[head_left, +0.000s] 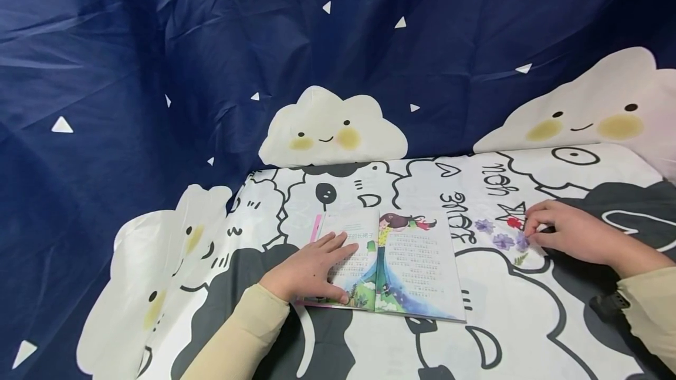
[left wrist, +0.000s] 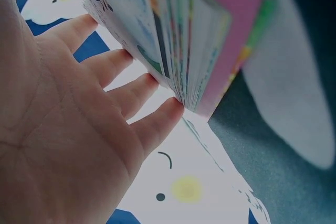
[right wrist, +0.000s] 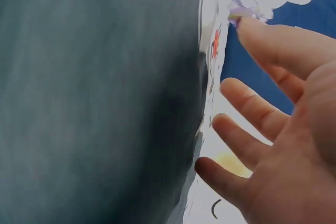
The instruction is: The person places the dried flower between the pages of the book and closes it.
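An open picture book (head_left: 417, 263) lies on the printed cloth. Its left page is under my left hand (head_left: 314, 268), which rests there with fingers spread. In the left wrist view the fingertips touch the edge of the book's pages (left wrist: 184, 51). Off to the right, thumb and index finger of my right hand (head_left: 565, 230) pinch a purple flower (right wrist: 249, 11); the other fingers are spread apart. Close by on the cloth lie a red flower (head_left: 514, 222), more purple flowers (head_left: 503, 241) and a small green leaf (head_left: 520, 259).
The white cloth (head_left: 507, 339) carries black and grey cartoon prints and covers the surface. A dark blue curtain (head_left: 222, 46) with white triangles hangs behind. Cloud shapes with smiling faces (head_left: 333, 128) stand along the back and left sides.
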